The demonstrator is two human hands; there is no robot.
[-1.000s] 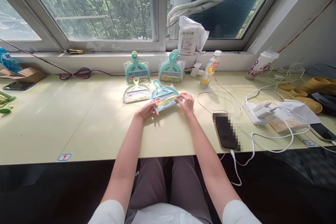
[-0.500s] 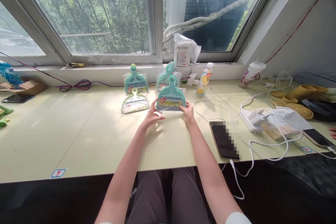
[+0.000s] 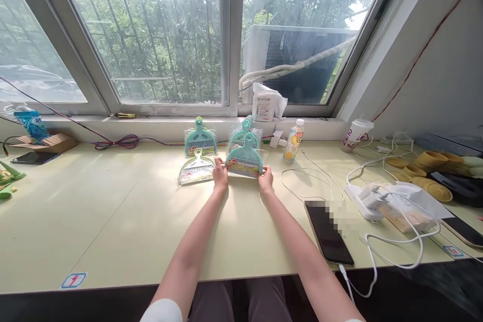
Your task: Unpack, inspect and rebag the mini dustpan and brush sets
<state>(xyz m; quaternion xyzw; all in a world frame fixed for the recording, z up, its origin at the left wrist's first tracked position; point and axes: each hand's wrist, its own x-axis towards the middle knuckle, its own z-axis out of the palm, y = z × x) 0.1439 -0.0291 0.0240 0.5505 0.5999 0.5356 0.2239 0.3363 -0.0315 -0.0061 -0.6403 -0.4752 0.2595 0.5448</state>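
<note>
A teal mini dustpan and brush set [image 3: 245, 157] in clear wrapping leans back against the ones behind it. My left hand [image 3: 220, 175] is closed at its lower left corner. At the lower right corner, my right hand [image 3: 266, 179] grips the edge. Touching distance from my left fingers lies a pale green dustpan set [image 3: 196, 167] with a white-bristled brush. Behind it stands another teal dustpan set [image 3: 199, 137], with a green handle tip showing at its back. More teal sets [image 3: 243, 132] stand partly hidden behind the held one, a pink edge among them.
Right of the sets are a juice bottle [image 3: 294, 140], a phone [image 3: 328, 231], white cables, a power strip [image 3: 365, 202] and a lidded cup [image 3: 356, 136]. A wrapped parcel [image 3: 264, 104] and a screwdriver [image 3: 126, 115] rest on the sill. Bundled wires [image 3: 121, 142] run along the back.
My left fingers, spread beside the teal set before, have closed at its corner. The set now tips back more. The view has tilted upward.
</note>
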